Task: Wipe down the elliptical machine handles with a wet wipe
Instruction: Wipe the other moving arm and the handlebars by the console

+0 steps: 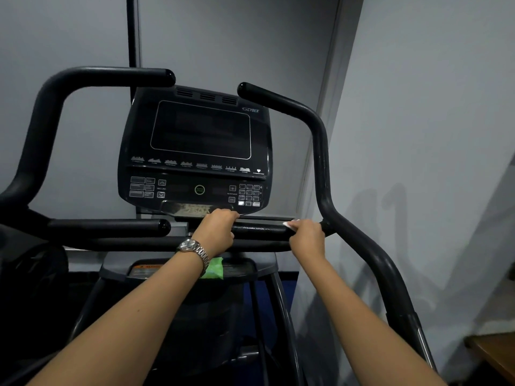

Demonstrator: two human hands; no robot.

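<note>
A: Hands?
B: Both on the short right handle (262, 232), under the console (199, 151). Left hand (218, 231): fingers curled round its inner end. Right hand (306, 238): fingers wrapped round the outer end.
A: Wipe?
B: White wipe (287, 224) pinned to the handle under the right fingers, edge poking out. Green pack (216, 270) on the tray (245, 268) below the left wrist. Watch (191, 245) on that wrist.
</note>
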